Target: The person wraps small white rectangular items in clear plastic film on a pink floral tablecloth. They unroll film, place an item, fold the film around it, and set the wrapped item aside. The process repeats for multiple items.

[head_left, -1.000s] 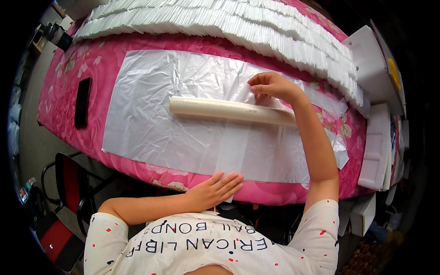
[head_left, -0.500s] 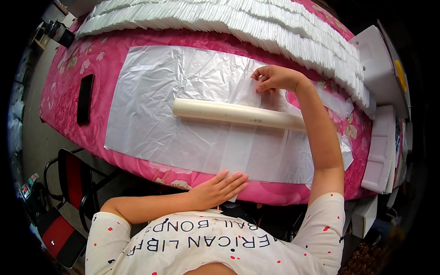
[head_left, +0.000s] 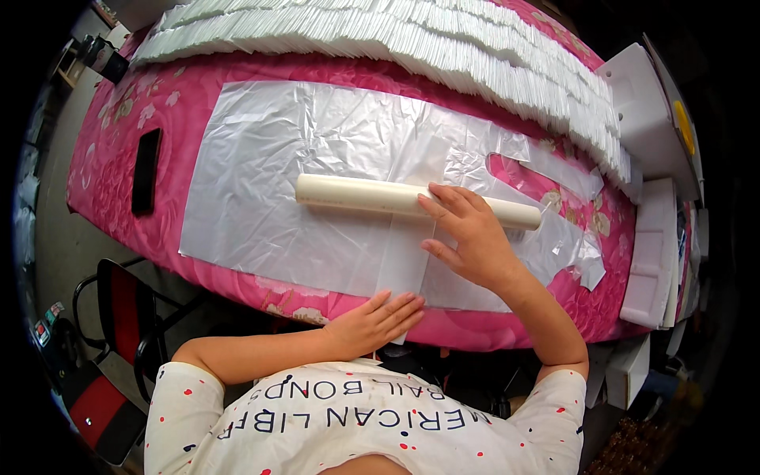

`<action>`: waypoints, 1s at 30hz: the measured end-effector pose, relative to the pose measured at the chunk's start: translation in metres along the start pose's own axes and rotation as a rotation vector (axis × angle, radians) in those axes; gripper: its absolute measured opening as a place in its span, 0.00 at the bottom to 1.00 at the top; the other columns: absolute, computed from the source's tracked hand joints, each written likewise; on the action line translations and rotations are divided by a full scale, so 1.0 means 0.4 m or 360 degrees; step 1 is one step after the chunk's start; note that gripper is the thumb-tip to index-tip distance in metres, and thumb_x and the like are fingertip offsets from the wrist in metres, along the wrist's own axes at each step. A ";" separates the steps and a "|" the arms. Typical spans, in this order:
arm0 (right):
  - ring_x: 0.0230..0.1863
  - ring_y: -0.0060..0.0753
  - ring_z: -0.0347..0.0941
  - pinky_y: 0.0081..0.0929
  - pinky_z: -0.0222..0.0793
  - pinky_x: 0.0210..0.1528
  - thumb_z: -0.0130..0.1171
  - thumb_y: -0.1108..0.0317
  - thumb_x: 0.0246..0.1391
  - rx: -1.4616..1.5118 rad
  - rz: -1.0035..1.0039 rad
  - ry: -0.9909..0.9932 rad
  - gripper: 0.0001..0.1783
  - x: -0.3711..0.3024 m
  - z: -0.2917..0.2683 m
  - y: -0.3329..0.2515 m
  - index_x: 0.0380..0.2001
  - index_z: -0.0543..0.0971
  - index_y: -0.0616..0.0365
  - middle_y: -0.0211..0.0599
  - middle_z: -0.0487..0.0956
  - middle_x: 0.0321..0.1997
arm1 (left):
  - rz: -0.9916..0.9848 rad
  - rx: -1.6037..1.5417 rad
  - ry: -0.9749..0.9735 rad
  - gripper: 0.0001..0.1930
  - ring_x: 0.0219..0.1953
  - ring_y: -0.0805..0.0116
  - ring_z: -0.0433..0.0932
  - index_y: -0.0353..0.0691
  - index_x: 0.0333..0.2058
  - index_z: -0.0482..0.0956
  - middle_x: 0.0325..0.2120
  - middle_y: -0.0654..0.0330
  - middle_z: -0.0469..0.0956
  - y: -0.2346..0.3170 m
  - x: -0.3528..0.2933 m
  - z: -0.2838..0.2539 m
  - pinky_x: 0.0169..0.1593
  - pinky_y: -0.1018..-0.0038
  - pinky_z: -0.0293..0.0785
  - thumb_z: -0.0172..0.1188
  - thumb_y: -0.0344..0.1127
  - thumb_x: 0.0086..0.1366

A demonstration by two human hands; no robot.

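Note:
A thin translucent white plastic bag (head_left: 261, 229) with cut-out handles lies spread flat on the table. Across its middle rests a cream-coloured tube (head_left: 348, 192), slightly slanted down to the right. My right hand (head_left: 467, 233) reaches over the tube's right half, fingers spread, fingertips at its upper side and thumb apart below it. A paler strip of plastic (head_left: 408, 245) runs from near the bag's far edge, under the tube, to the near edge. On the near end of that strip my left hand (head_left: 376, 323) lies flat with its fingers stretched out.
Long rows of stacked, folded white pieces (head_left: 380, 32) line the table's far side. A black phone (head_left: 146, 172) lies left on the pink floral tablecloth (head_left: 178, 103). White foam boxes (head_left: 649, 253) stand at the right edge. A black and red chair (head_left: 127, 305) is at the lower left.
My right hand has let go of the plastic at the far edge and come nearer, down onto the tube. The tube has shifted slightly. My left hand stays in place.

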State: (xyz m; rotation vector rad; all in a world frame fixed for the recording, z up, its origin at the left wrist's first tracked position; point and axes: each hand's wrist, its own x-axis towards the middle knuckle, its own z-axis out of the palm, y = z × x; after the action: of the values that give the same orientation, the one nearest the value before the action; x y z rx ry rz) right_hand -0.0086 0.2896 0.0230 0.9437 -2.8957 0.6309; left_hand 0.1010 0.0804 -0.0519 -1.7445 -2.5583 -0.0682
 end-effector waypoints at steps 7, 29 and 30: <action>0.50 0.40 0.67 0.35 0.63 0.53 0.54 0.79 0.43 -0.0237 0.0036 0.0459 0.26 0.028 0.096 0.086 0.49 0.74 0.48 0.33 0.73 0.51 | -0.0008 0.0026 -0.0047 0.31 0.66 0.58 0.47 0.37 0.61 0.54 0.64 0.55 0.51 0.006 -0.002 0.009 0.64 0.59 0.44 0.42 0.40 0.60; 0.56 0.44 0.64 0.35 0.63 0.56 0.54 0.80 0.38 0.0297 -0.0298 -0.0110 0.26 -0.148 0.115 -0.076 0.47 0.72 0.62 0.43 0.70 0.52 | 0.0262 -0.0705 0.0466 0.17 0.44 0.62 0.75 0.34 0.44 0.73 0.42 0.55 0.74 -0.087 -0.068 -0.050 0.52 0.65 0.71 0.52 0.30 0.54; 0.56 0.44 0.65 0.35 0.63 0.56 0.54 0.79 0.38 0.0291 -0.0285 -0.0097 0.26 -0.151 0.118 -0.076 0.47 0.72 0.62 0.43 0.71 0.52 | 0.0268 -0.0754 0.0519 0.16 0.43 0.62 0.75 0.34 0.44 0.73 0.43 0.55 0.74 -0.093 -0.066 -0.057 0.51 0.65 0.71 0.53 0.30 0.55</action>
State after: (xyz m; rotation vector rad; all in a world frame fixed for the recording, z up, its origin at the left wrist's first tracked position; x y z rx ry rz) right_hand 0.0624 0.2829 -0.0183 1.2475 -2.7977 0.8775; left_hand 0.0764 0.0410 -0.0313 -1.8818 -2.2698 -0.9355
